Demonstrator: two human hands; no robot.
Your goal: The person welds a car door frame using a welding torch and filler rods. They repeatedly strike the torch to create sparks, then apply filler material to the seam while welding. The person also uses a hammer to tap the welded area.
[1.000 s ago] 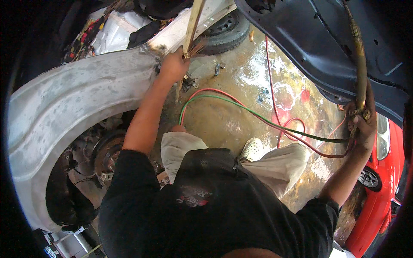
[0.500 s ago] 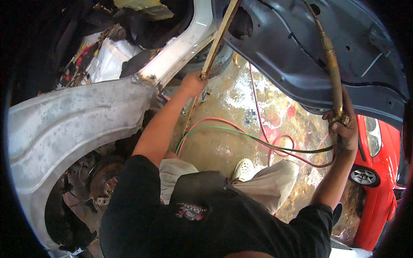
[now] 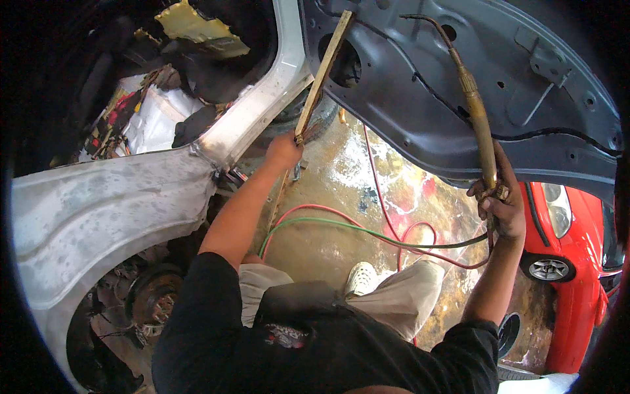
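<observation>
My left hand [image 3: 285, 152] is closed around the lower end of a long, narrow tan strip [image 3: 323, 77]; I cannot tell whether it is wood or metal. The strip slants up and to the right in front of a dark grey door panel. On the right, my right hand [image 3: 506, 209] grips a brass gas torch [image 3: 478, 117] near its valve knobs. Its thin bent neck points up and left across the panel, and no flame shows at the tip. A green hose [image 3: 315, 221] and a red hose [image 3: 312, 206] run to the torch's lower end.
A bare silver car body panel [image 3: 111, 197] curves along the left above a wheel hub [image 3: 154, 299]. The grey door panel [image 3: 407, 125] spans the upper right. A red car [image 3: 581, 230] stands at right. Hoses loop over the stained floor [image 3: 328, 253].
The whole view has shifted, so more of the door panel shows. The torch's bent tip is now inside the picture. Both hands keep hold of the strip and the torch.
</observation>
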